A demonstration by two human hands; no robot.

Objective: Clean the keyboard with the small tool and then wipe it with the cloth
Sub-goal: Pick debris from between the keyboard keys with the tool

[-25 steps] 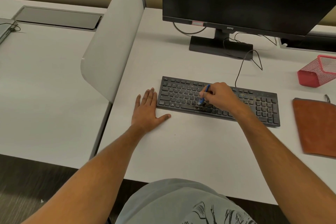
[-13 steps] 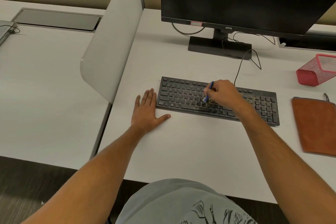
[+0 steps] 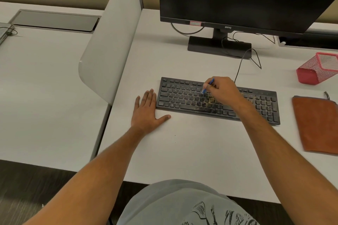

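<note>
Now the right hand (image 3: pixel 222 91) has worked its way up from the keyboard's (image 3: pixel 184 97) near rows toward the middle ones, fingers pinched round the small blue tool (image 3: pixel 207 87), its tip down among the keys. Crumbs lie on the keys just nearer the desk's (image 3: pixel 192 151) front edge, so I'd judge the picking far from finished. The left hand (image 3: pixel 147 112) has not moved: flat on the desk, fingers straight and together, touching the keyboard's left end. The orange cloth (image 3: pixel 318 124) waits untouched near the desk's right edge.
</note>
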